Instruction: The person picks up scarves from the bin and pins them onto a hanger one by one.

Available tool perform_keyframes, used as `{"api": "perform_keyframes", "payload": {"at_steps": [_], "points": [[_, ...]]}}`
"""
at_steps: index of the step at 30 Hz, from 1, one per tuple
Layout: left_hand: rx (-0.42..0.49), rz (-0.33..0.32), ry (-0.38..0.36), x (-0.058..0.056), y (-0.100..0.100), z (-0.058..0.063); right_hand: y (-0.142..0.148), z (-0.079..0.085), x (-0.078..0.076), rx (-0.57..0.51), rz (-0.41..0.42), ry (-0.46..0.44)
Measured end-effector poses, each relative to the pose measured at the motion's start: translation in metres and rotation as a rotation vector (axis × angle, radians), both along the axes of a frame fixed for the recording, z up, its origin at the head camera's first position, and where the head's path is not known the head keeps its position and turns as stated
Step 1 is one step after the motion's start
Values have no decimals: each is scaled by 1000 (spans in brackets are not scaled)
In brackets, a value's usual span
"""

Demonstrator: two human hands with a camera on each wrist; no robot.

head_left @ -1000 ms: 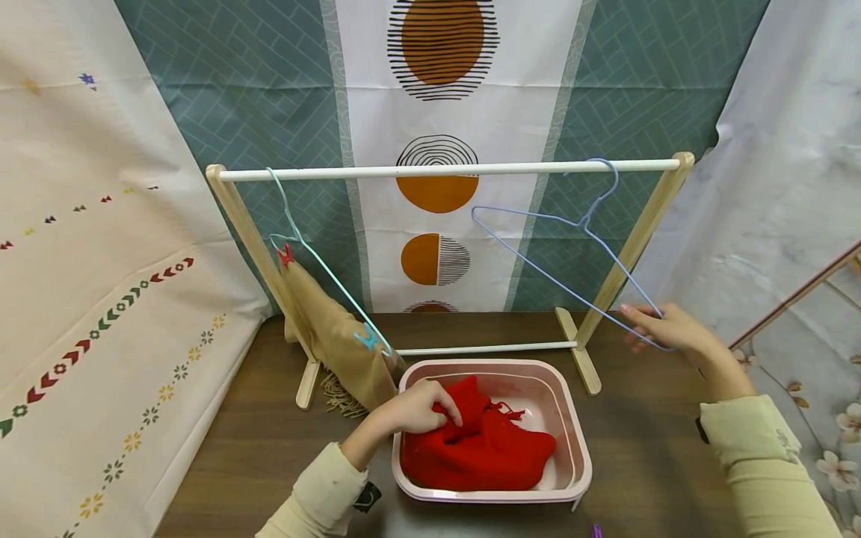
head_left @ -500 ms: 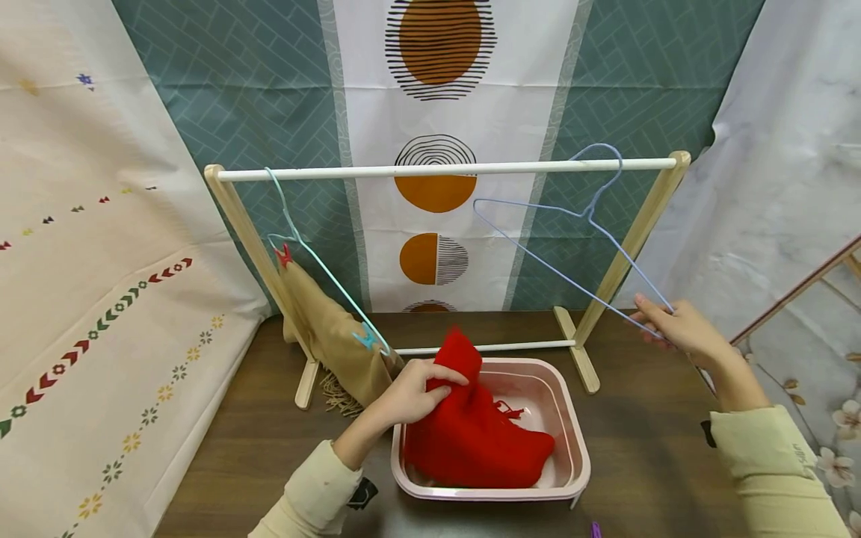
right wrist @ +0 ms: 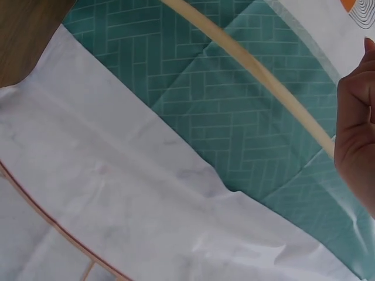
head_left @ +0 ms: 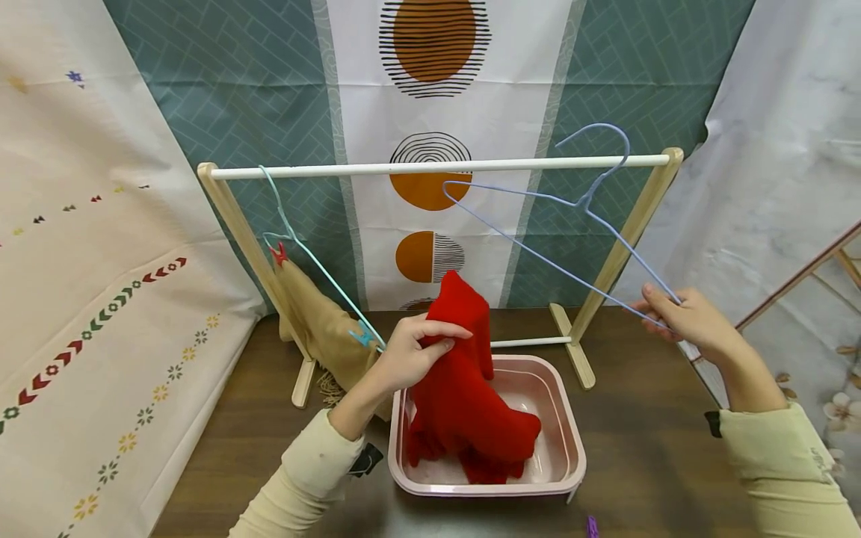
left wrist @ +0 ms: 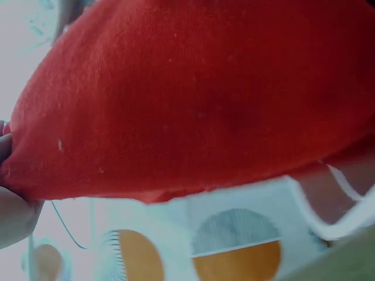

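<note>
My left hand (head_left: 412, 353) pinches a red scarf (head_left: 464, 403) between thumb and fingers. The scarf's top is lifted above the pink basin (head_left: 575, 456), while its lower folds lie inside. In the left wrist view the red scarf (left wrist: 199, 105) fills most of the picture, with fingertips at the left edge. My right hand (head_left: 693, 321) holds a periwinkle wire hanger (head_left: 538, 250) by its lower right corner. The hanger's hook rises above the white rod and overlaps it in the head view. In the right wrist view, only part of my right hand (right wrist: 356, 126) shows.
A wooden rack with a white rod (head_left: 377, 169) stands behind the basin. On its left hangs a mint hanger (head_left: 329, 278) with a tan fringed cloth (head_left: 309, 310), clipped by red (head_left: 279, 254) and blue (head_left: 363, 334) clothespins. A purple clothespin (head_left: 592, 527) lies at the front.
My left hand has raised the scarf's top up out of the basin. My right hand has moved slightly right, and the hanger's hook has risen above the rod.
</note>
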State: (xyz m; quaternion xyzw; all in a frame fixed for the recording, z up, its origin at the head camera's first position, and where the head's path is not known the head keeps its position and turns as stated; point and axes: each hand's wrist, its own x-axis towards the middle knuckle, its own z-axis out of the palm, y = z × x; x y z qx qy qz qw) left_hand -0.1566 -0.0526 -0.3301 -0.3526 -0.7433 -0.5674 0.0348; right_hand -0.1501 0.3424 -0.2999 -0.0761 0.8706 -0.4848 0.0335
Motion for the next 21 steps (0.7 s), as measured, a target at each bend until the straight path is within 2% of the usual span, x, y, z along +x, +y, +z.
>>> {"api": "perform_keyframes", "payload": {"at_steps": [2, 6, 10, 16, 18, 21], "points": [[23, -25, 22, -1, 1, 13, -3, 0, 2, -7, 33, 34], [88, -127, 33, -8, 4, 42, -8, 1, 5, -32, 111, 124], [200, -210, -66, -19, 3, 66, -13, 3, 8, -57, 144, 179], [453, -317, -282, -28, 8, 89, -22, 9, 10, -76, 160, 217], [520, -321, -343, -29, 12, 96, -24, 11, 11, -87, 176, 242], [607, -243, -408, -30, 20, 105, -27, 14, 13, -111, 198, 289]]}}
